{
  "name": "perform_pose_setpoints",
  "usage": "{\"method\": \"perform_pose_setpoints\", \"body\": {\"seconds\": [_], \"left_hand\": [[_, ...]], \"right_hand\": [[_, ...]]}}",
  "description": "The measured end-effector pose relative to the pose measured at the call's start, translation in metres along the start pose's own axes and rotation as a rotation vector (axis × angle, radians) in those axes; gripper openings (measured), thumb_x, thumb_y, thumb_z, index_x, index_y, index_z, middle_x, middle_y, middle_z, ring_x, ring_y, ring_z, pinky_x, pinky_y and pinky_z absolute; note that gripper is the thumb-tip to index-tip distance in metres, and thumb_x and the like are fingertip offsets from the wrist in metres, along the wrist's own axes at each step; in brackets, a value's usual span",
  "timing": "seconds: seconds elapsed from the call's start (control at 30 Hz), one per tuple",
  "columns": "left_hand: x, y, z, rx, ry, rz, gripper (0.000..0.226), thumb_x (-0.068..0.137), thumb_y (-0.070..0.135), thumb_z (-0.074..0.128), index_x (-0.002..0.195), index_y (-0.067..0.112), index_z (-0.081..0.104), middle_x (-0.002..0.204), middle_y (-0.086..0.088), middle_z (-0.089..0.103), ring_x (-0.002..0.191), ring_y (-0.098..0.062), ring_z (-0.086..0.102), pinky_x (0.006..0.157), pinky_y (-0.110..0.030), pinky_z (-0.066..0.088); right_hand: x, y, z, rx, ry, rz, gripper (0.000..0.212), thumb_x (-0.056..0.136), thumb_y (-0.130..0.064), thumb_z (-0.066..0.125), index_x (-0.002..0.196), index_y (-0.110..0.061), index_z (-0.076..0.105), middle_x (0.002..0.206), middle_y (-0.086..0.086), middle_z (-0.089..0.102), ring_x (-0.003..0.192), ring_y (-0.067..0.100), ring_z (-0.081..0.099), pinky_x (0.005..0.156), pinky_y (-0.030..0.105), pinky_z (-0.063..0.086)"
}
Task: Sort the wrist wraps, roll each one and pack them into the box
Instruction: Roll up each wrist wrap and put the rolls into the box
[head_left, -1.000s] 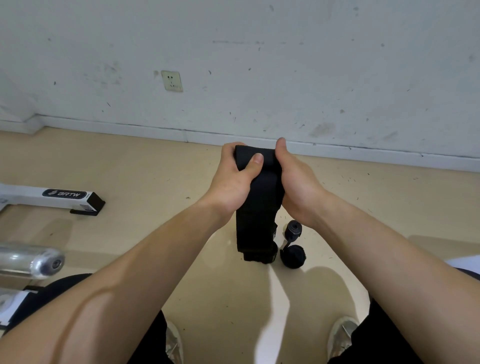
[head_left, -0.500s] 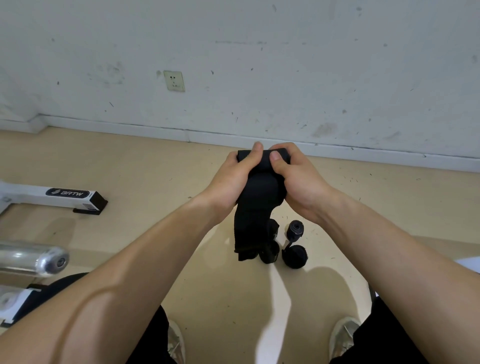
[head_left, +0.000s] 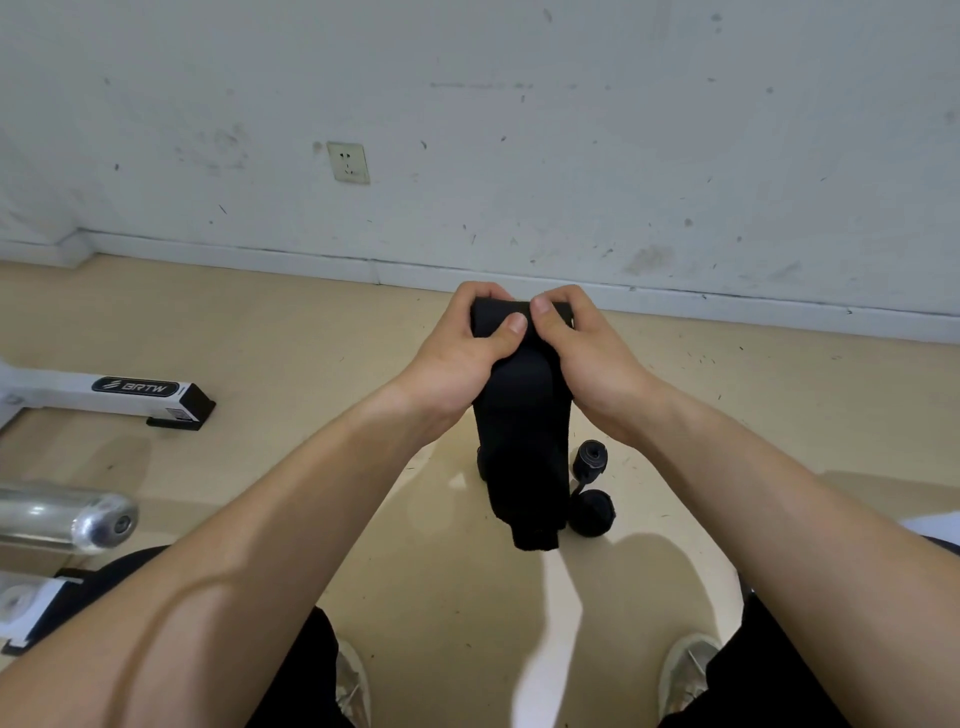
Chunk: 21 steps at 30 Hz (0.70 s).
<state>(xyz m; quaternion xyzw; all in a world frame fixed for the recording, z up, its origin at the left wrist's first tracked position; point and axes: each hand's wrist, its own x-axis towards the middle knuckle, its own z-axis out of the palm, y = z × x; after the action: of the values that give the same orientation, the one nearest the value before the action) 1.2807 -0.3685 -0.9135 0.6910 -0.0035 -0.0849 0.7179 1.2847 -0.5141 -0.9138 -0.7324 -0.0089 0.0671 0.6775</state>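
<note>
Scuffed white wall (head_left: 519, 104) with socket (head_left: 348, 162), beige floor (head_left: 260, 322), white baseboard (head_left: 234, 254)

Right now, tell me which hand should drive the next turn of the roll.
Probably the right hand: its thumb presses on the rolled top of the wrist wrap, while the left hand braces the side. It is close, though.

Black wrist wrap (head_left: 522, 441), black rolls (head_left: 592, 512) (plain, unpatterned), beige floor (head_left: 291, 338), scuffed white wall (head_left: 571, 130).
</note>
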Motion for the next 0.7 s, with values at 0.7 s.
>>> {"method": "perform_pose_setpoints", "body": {"seconds": [0.7], "left_hand": [[-0.0011,-0.0031,0.0028,0.016,0.073,0.09,0.035,0.08,0.038,0.069,0.11,0.027,0.055,0.108,-0.004,0.064,0.103,-0.024,0.066,0.104,-0.051,0.054]], "right_hand": [[-0.0006,-0.0035,-0.001,-0.065,0.036,-0.004,0.033,0.106,-0.047,0.044,0.118,-0.019,0.055,0.113,-0.003,0.066,0.105,0.012,0.066,0.092,0.031,0.052]]}}
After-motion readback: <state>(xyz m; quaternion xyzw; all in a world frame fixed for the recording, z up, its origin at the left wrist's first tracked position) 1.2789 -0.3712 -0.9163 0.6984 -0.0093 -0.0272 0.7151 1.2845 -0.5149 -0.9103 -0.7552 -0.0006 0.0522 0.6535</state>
